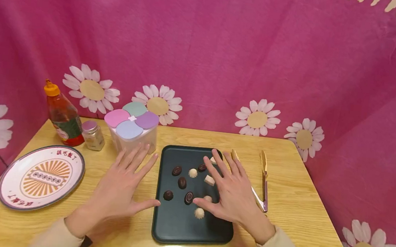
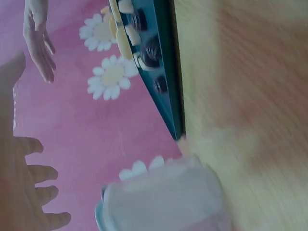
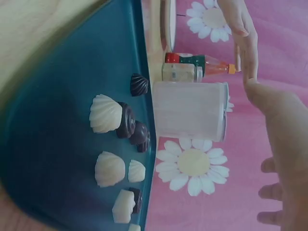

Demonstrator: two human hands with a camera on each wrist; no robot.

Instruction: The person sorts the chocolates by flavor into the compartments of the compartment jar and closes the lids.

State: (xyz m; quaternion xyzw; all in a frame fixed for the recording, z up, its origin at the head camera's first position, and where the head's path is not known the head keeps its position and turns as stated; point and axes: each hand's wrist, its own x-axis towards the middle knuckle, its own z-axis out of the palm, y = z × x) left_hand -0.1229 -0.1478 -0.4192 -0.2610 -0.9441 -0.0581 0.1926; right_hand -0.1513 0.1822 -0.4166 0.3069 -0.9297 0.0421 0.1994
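Observation:
My left hand (image 1: 122, 186) hovers with fingers spread wide, just left of a dark rectangular tray (image 1: 179, 232). Across from it, the right hand (image 1: 232, 191) is spread the same way over the tray's right side, holding nothing. On the tray lie several dark brown chocolates (image 1: 182, 183) and several white chocolates (image 1: 199, 213), some shell-shaped; the right hand hides part of them. In the right wrist view a white shell chocolate (image 3: 106, 114) sits in front of the dark ones. Both hands are raised above the tray in the wrist views.
Tongs (image 1: 265, 187) lie right of the tray. Behind the left hand stands a clear container (image 1: 115, 137) with a petal-coloured lid, beside a small jar (image 1: 93, 138) and a red sauce bottle (image 1: 64, 115). A patterned plate (image 1: 72, 182) lies at the left. Pink cloth (image 1: 204, 60) hangs behind.

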